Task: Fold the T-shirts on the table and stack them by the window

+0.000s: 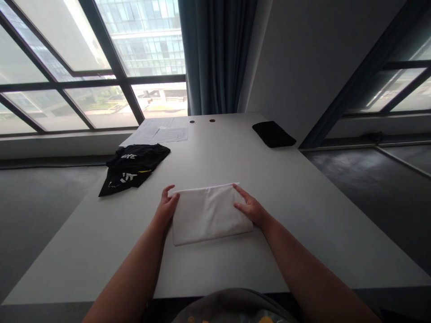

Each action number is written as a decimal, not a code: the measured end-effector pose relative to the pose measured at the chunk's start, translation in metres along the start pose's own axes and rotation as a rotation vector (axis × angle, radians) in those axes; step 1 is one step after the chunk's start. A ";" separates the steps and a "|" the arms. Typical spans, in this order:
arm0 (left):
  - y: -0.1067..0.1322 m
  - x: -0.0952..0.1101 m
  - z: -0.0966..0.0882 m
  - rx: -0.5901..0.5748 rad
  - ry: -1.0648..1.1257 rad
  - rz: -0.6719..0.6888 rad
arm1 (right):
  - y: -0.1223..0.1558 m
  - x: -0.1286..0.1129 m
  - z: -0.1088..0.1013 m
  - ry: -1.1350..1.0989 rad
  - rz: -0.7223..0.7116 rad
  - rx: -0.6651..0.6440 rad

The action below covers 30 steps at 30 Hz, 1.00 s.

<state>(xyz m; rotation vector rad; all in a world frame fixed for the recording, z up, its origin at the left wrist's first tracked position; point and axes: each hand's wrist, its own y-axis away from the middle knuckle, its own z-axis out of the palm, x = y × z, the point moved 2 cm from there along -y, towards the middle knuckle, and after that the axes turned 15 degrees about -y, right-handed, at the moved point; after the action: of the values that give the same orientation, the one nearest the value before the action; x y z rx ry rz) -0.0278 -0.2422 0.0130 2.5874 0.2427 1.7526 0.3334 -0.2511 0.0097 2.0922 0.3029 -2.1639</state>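
While fingers [240,190] touch white cloth [208,217], black fabric [150,157] lies beyond.

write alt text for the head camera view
A person's left hand and right hand touch opposite sides of a folded white cloth on a white table. Farther off lie black fabric with white lettering, papers and a black folded item, with a blue curtain and windows behind.

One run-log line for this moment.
left hand: touching left edge of white cloth | right hand: touching its right side | cloth: folded, on table | beyond, left: black printed fabric | beyond, right: black item
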 end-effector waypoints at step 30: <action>-0.021 -0.015 -0.002 -0.075 -0.219 0.153 | -0.011 0.011 -0.001 -0.155 0.065 0.118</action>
<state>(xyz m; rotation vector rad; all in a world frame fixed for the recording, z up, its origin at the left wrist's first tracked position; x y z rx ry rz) -0.0383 -0.2234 -0.0020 2.7780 -0.0240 1.4664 0.3316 -0.2398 -0.0009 1.9454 0.0928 -2.3412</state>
